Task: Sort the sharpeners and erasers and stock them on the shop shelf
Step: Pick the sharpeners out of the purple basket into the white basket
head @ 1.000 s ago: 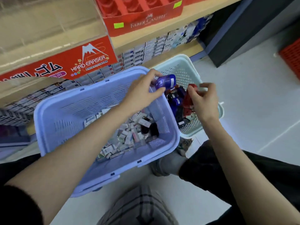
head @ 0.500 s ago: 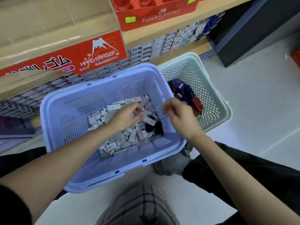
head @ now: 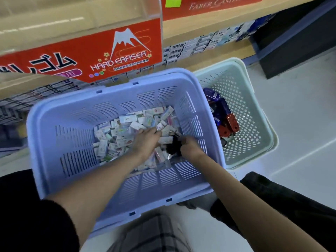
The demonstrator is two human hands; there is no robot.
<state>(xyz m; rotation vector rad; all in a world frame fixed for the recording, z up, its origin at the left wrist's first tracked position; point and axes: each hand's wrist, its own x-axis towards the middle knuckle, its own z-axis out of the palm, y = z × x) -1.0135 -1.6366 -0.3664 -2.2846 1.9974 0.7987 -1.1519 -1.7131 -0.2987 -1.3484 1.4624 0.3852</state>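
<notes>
Between both hands, low in lavender basket (head: 116,91), a dark sharpener (head: 174,147) lies on the eraser pile (head: 118,135). R hand (head: 190,147) looks curled onto it. L hand (head: 146,140) has its fingers buried in erasers, grip can't tell. Risk: lifting drags loose erasers w/ it into teal basket (head: 254,160), right of R hand, and mixes the sorts. Long axis approx near-far beside R fingers. Facing too blurred.

Red display box (head: 81,57) on the shelf reads "HARD ERASER" in white, right under a white mountain drawing, and big black katakana "ゴム" sits to the left of it. The fine line of characters beneath is too small to read. Up top, a second red box (head: 214,4) shows "FABER-CASTELL", partly cut off. Print on the erasers (head: 118,131) is a blur.
</notes>
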